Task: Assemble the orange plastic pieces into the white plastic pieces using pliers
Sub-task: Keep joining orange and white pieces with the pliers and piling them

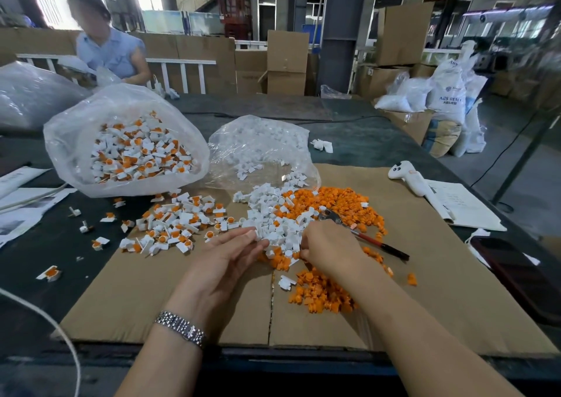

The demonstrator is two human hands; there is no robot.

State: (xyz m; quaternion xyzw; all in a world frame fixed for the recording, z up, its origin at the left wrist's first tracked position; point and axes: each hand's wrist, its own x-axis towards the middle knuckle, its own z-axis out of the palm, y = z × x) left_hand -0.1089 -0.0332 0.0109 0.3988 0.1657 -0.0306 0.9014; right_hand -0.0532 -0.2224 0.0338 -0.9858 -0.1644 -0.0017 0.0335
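Flattened brown cardboard sheet (425,275) covers the dark workbench, and both hands work at its middle. Right hand (329,249), fingers curled under, digs into the near edge of the heap of small white plastic pieces (273,223); whether it pinches one I cannot tell. Left hand (230,254) reaches in with straight fingers touching the same heap. Red-handled pliers (364,237) lie untouched just beyond the right hand, handles pointing right and towards the person, jaws buried in the loose orange plastic pieces (343,202), so the right hand is nearer.
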